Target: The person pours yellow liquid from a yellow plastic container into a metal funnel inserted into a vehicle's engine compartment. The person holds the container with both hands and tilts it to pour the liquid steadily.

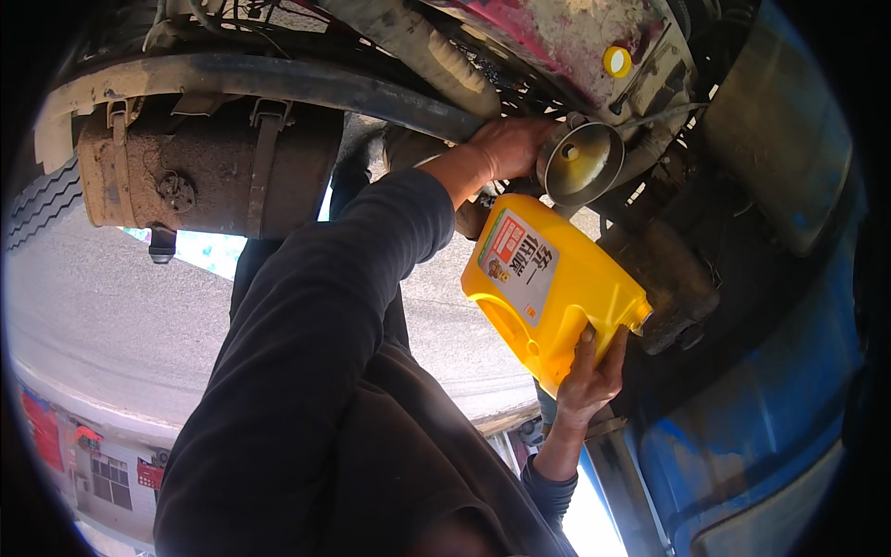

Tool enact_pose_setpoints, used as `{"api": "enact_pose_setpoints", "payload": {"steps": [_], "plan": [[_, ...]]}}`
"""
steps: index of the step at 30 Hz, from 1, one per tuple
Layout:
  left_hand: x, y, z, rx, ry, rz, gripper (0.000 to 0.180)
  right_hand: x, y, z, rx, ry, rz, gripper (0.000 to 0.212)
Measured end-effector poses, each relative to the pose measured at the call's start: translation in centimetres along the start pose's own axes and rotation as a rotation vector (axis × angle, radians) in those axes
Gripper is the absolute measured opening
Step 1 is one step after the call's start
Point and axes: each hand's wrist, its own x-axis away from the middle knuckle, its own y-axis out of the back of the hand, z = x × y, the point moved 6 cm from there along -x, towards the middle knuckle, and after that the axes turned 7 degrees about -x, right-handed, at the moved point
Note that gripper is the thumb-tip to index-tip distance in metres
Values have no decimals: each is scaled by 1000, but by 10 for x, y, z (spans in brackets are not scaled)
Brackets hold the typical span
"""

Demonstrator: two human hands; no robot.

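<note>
My left hand (509,148) reaches up from the lower left and is closed at the side of a round metal funnel (603,172); some of its fingers are hidden behind the funnel. The funnel's bowl faces me, with a yellowish sheen inside around its central hole. Just below it is a large yellow plastic jug (571,265) with a printed label, lying tilted with its neck pointing right. My right hand (594,376) grips the jug near the neck and handle, the thumb and a finger showing against the yellow side. The jug's mouth is apart from the funnel.
A yellow cap (617,62) sits on a dirty red metal part (575,32) above the funnel. A rusty strapped tank (213,172) hangs at the left under a long frame rail (269,79). Blue vehicle panels (752,436) stand close on the right. Grey pavement (121,316) lies below.
</note>
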Motion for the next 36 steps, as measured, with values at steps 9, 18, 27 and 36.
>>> {"api": "enact_pose_setpoints", "payload": {"steps": [9, 18, 27, 36], "plan": [[2, 1, 0, -7, -11, -24, 46, -3, 0, 1, -15, 8, -2, 72], [1, 0, 2, 2, -35, -46, 45, -5, 1, 1, -22, 2, 0, 68], [0, 0, 1, 14, 20, 21, 48, -8, 1, 3, -41, 4, 4, 67], [1, -2, 3, 3, 0, -8, 50, -4, 1, 1, -33, 7, 8, 67]]}}
